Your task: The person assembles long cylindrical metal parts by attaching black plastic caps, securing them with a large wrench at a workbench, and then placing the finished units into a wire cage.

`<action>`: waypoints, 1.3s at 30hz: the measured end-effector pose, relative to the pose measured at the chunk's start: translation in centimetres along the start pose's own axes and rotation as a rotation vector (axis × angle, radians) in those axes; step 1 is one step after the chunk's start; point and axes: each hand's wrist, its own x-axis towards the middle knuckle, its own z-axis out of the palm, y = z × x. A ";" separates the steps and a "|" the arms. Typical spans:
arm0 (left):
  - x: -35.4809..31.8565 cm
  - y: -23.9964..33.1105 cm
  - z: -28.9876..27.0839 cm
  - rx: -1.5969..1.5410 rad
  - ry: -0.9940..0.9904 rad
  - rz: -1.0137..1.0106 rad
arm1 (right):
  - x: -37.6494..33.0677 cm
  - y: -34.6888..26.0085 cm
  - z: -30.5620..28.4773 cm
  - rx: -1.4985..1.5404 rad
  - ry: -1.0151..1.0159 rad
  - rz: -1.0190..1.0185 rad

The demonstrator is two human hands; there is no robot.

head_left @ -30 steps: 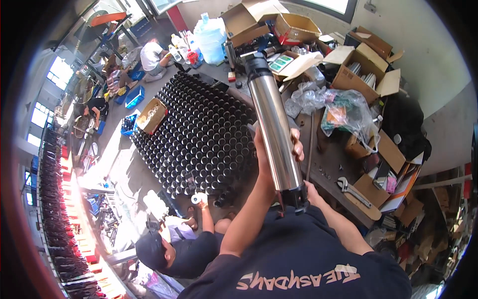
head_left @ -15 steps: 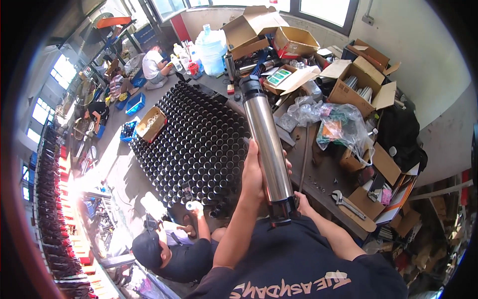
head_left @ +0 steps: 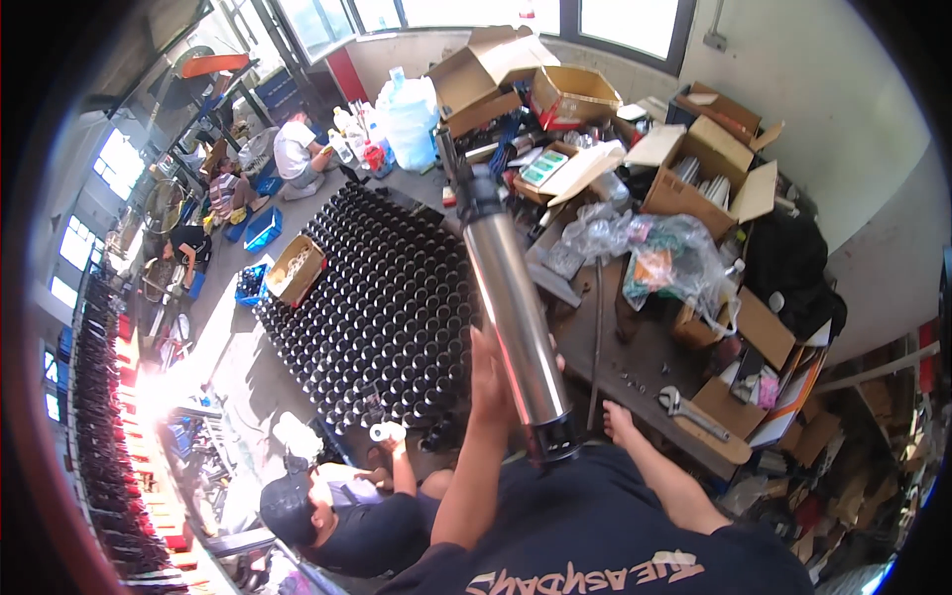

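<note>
A long polished metal cylinder with black end caps [head_left: 518, 322] slants across the view in front of my chest. My left hand [head_left: 490, 382] grips it around its lower half, with fingertips showing on the far side. The cylinder's lower cap hangs close to my dark shirt. My right hand [head_left: 620, 422] is apart from the cylinder, near the bench's front edge, with its fingers loosely apart and nothing seen in them. Just left of that hand, a thin metal rod [head_left: 597, 342] runs over the bench edge.
Rows of black-rimmed cylinders [head_left: 372, 307] stand on the floor at left. The bench [head_left: 620, 362] carries an adjustable wrench [head_left: 684, 409], plastic bags [head_left: 684, 263] and open cardboard boxes [head_left: 709, 178]. A co-worker in a dark cap [head_left: 288, 506] sits close at lower left; others sit farther back.
My right hand has come off the thin rod and moved slightly right and down. The cylinder, still in my left hand, has shifted a little left and down.
</note>
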 end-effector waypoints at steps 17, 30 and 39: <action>1.9 2.1 -5.8 0.411 0.365 -0.091 | 0.3 6.5 -12.5 -0.704 0.323 -0.100; 2.7 3.2 -3.2 0.352 0.240 -0.038 | 1.2 5.3 -12.3 -0.560 0.189 -0.127; 1.9 5.6 -2.8 0.469 0.211 -0.049 | 4.3 9.3 -12.5 -0.638 0.172 -0.323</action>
